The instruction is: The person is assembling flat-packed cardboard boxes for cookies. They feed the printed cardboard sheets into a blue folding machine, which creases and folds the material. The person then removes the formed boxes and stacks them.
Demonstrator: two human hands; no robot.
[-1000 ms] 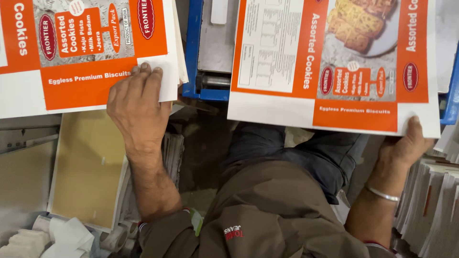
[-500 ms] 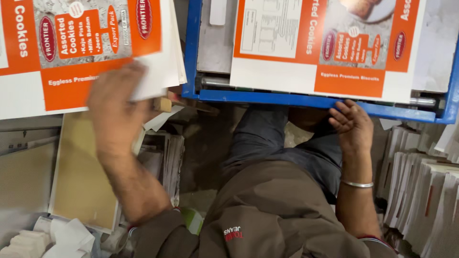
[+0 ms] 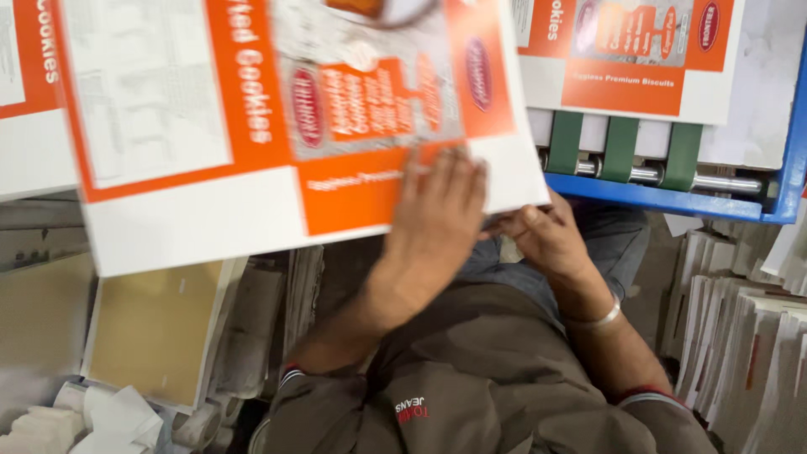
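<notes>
A large printed carton sheet [image 3: 252,126], orange and white with a biscuit picture, is blurred with motion across the upper left and middle. My left hand [image 3: 437,219] lies flat on its lower right part, fingers together, pressing on it. My right hand [image 3: 546,240] grips the sheet's lower right corner from underneath, thumb on the edge, with a metal bangle on the wrist. A second sheet of the same kind [image 3: 639,59] lies on the blue machine frame [image 3: 656,197] at the upper right, above green belts [image 3: 622,147] and a steel roller.
More printed sheets [image 3: 25,101] are stacked at the far left. A brown board [image 3: 151,328] and white paper rolls [image 3: 109,416] lie at the lower left. Upright stacks of white sheets [image 3: 740,336] stand at the right, beside my knees.
My right hand has left the sheet on the machine and come back towards me. My left hand has brought a sheet from the left stack to the middle, where both hands now hold it.
</notes>
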